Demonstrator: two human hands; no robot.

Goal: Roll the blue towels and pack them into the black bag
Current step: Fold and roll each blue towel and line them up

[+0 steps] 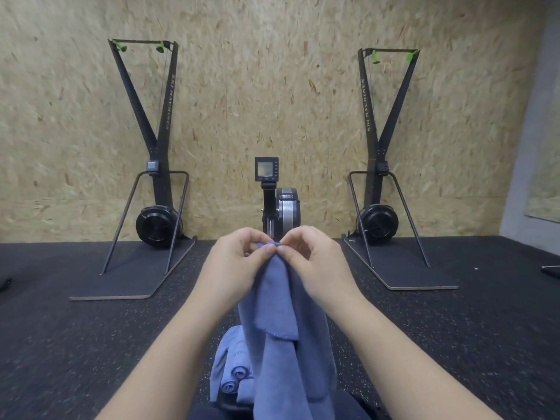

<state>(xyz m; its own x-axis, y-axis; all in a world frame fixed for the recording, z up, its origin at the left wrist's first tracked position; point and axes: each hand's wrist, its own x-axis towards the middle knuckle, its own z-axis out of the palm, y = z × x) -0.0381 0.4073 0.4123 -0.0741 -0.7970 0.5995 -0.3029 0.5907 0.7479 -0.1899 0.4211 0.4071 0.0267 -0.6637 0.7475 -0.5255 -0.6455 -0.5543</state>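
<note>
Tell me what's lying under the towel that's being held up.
Under the hanging blue towel lie two rolled towels beside more loose blue cloth. Whatever sits directly behind the hanging towel is covered; no black bag is clearly visible.

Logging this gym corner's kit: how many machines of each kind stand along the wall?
Tall black ski machines with green handles: 2
Grey-flywheel rowing machine with a monitor: 1
Total: 3
</note>
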